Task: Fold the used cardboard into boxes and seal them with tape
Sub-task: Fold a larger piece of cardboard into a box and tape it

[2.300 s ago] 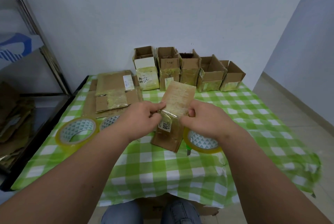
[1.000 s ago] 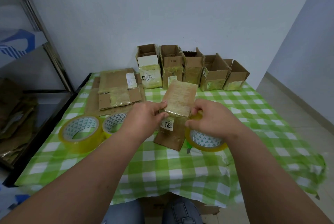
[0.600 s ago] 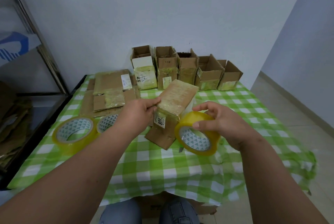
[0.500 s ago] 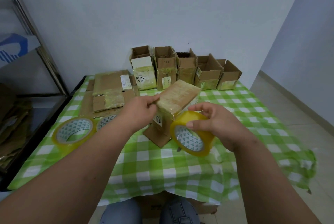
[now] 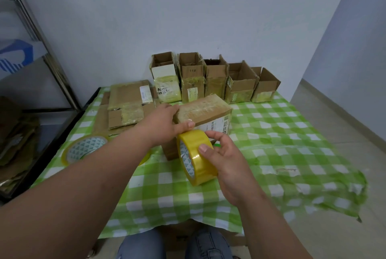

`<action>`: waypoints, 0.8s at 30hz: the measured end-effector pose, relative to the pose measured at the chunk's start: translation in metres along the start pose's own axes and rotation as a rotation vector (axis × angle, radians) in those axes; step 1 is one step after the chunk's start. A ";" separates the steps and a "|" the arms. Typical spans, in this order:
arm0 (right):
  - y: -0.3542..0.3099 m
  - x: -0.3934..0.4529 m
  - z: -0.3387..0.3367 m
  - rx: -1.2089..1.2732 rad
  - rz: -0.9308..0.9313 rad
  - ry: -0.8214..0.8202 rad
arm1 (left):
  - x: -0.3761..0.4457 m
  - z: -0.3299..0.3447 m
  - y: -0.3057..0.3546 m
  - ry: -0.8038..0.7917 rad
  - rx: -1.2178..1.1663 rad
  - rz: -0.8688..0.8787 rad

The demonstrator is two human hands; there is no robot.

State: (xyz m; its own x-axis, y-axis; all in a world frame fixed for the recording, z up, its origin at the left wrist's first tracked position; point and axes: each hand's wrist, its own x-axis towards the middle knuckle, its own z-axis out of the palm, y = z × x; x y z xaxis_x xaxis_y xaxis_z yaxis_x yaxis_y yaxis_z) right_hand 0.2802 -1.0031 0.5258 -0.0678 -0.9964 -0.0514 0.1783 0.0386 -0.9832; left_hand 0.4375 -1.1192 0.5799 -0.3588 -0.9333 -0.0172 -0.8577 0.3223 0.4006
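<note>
My left hand grips the near left end of a folded cardboard box, thumb on the front and fingers over the tape-covered top. The box stands at the middle of the green checked table. My right hand holds a yellow tape roll upright on edge, just in front of the box, thumb on the roll's outer face. Whether the roll touches the box I cannot tell.
A row of several open-topped cardboard boxes lines the back edge by the wall. Flattened cardboard is stacked at the back left. A second tape roll lies at the left, another partly hidden by my left forearm. A metal shelf stands left.
My right hand picked the tape roll up off the table and brought it upright in front of the box. The box turned from upright to lying lengthwise under my left hand.
</note>
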 end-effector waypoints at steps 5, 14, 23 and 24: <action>0.008 -0.007 0.008 0.040 -0.014 -0.052 | 0.000 -0.003 0.002 -0.006 0.034 0.050; 0.019 -0.023 0.008 0.048 -0.018 -0.060 | 0.013 -0.019 0.001 -0.094 0.222 0.078; 0.016 -0.018 0.007 -0.041 0.028 -0.152 | 0.003 0.010 -0.007 0.251 -0.411 -0.167; 0.015 -0.018 0.005 -0.051 0.031 -0.159 | -0.001 0.015 -0.009 0.276 -0.570 -0.216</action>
State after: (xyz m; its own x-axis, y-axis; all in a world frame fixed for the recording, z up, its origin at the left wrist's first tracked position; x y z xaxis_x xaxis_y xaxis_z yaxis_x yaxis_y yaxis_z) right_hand 0.2888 -0.9854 0.5127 0.0939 -0.9939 -0.0573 0.1276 0.0691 -0.9894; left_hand 0.4398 -1.1182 0.5628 -0.0282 -0.9982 0.0529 -0.5438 0.0597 0.8371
